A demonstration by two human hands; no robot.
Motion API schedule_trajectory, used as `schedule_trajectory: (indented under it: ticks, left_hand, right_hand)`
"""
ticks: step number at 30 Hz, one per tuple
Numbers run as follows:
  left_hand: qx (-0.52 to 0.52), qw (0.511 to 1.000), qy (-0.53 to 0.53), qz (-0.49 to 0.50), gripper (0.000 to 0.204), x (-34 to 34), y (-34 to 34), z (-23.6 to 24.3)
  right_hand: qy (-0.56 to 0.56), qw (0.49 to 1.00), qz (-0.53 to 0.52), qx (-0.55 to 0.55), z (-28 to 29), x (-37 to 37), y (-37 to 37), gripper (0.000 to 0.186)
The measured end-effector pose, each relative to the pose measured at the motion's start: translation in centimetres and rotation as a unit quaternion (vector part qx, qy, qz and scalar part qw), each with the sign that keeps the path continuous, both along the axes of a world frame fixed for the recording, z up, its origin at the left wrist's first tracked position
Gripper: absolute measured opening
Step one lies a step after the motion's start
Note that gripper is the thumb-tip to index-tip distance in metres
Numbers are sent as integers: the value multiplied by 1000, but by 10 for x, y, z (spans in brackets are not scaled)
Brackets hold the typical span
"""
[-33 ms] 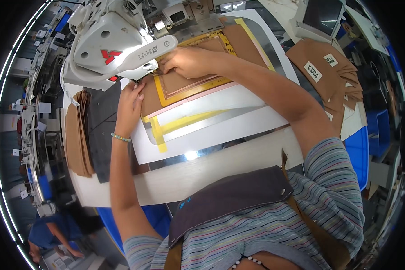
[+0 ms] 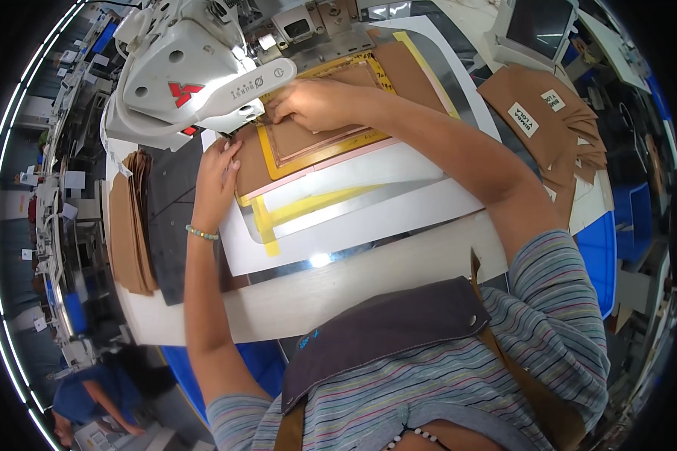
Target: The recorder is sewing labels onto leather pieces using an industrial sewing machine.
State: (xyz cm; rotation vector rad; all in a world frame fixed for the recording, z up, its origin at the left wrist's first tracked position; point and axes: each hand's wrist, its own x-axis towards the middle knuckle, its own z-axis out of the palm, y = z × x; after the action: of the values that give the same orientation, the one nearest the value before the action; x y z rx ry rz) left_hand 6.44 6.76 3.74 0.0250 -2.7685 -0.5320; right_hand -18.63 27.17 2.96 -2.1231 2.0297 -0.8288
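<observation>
My left hand (image 2: 220,174), with a beaded bracelet on its wrist, lies at the left edge of a brown sheet piece (image 2: 252,171), fingers stretched out toward the white sewing machine head (image 2: 180,83). My right hand (image 2: 320,105) rests over a yellow rectangular frame (image 2: 320,158) on the brown piece. Its fingers are curled and pressed together inside the frame beside the machine head; what they hold, if anything, is hidden. Beneath lies a white template sheet (image 2: 353,222) with yellow tape strips. The machine head hides the needle area.
Brown pieces stand stacked (image 2: 132,225) on the left of the table. A fanned pile of brown pieces with white labels (image 2: 534,120) lies at right, below a screen (image 2: 538,30). A blue bin (image 2: 598,255) is beside the table. Another person (image 2: 98,398) works at far lower left.
My hands and the brown piece stay where they were. Only the other person at the lower left has shifted slightly.
</observation>
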Motion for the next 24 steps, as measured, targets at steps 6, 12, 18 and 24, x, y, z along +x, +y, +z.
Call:
schedule_trajectory:
  ticks: [6,12,18,24]
  left_hand:
    - [10,1000,-20,3,37,26,24,12]
    - [7,1000,8,-6,26,21,56,22]
    - [12,999,17,-45,22,10,79,30]
    - [-18,995,-17,-96,34,-15,96,23]
  right_hand:
    - [-32,999,27,15,11,11,15,36]
    - [-7,998,50,43,27,18,37,30]
    - [43,986,-116,113,48,-2,127,34]
    - [253,949,-181,40,12,5,177,43]
